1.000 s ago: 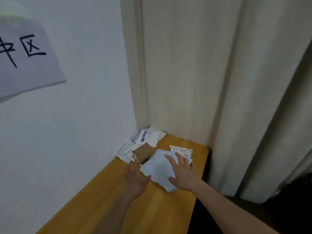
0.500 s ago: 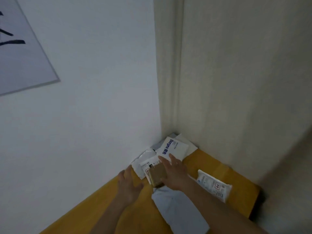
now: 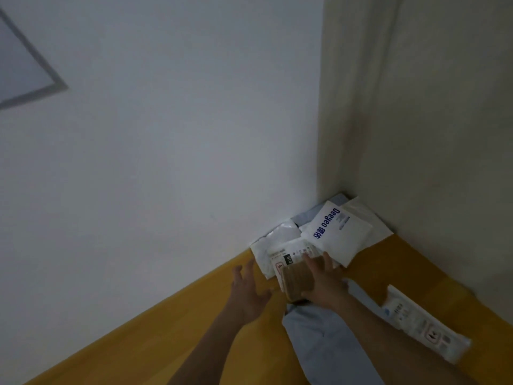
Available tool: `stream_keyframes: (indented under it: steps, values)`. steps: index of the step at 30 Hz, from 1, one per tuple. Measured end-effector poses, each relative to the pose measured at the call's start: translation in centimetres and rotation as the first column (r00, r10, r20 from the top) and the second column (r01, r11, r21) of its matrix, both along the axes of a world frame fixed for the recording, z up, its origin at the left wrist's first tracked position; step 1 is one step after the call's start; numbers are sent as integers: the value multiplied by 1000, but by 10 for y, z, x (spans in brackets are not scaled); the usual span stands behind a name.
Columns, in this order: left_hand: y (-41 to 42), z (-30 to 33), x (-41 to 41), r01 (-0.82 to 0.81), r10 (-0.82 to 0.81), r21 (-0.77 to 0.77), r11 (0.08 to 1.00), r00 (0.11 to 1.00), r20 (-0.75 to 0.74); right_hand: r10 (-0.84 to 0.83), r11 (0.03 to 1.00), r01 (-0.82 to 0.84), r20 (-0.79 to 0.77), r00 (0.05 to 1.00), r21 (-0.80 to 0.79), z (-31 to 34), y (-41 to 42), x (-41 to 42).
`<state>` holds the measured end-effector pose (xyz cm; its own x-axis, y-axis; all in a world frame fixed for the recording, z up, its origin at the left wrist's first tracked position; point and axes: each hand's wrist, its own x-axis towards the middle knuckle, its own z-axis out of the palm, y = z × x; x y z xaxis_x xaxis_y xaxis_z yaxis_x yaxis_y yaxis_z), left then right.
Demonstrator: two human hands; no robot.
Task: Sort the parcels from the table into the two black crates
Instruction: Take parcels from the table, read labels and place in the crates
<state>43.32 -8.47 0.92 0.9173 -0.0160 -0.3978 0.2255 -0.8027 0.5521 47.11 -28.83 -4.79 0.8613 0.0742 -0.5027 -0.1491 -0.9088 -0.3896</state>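
A small brown cardboard box (image 3: 295,279) lies on a pile of white mailers in the table's far corner. My right hand (image 3: 323,283) grips the box from its right side, fingers over the top. Just left of it, my left hand (image 3: 248,290) hovers over the wood with fingers spread, holding nothing. A white Deeyeo mailer (image 3: 340,234) sits behind the box. Under my right forearm lies a pale blue-grey bag (image 3: 322,337), and a white labelled parcel (image 3: 422,326) lies at the right. No black crate is in view.
The yellow wooden table (image 3: 177,332) meets a white wall at left and a beige curtain (image 3: 433,134) behind and at right. More white mailers (image 3: 277,240) are stacked against the wall. A paper sheet (image 3: 19,70) hangs on the wall, upper left.
My right hand left the blue-grey bag and took hold of the brown box. My left hand let go of the box and drew back to its left. The view swung left and closer.
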Motion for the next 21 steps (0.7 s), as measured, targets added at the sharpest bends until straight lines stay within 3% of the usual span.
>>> stream_keyframes:
  steps: [5,10,15,21]
  values:
    - [8,-17,1,-16,16,-3,1000,998,-59,-54,994,53,15,998,91,-30,2,0]
    - [15,-23,-3,-37,37,7,999,994,-106,-335,918,325,7,942,226,-32,11,10]
    - [16,-15,-12,-82,80,-10,997,989,-124,-396,895,390,-13,918,215,-29,21,12]
    - [25,8,-23,-158,155,-19,987,981,-114,-565,711,529,-71,822,463,-14,23,-10]
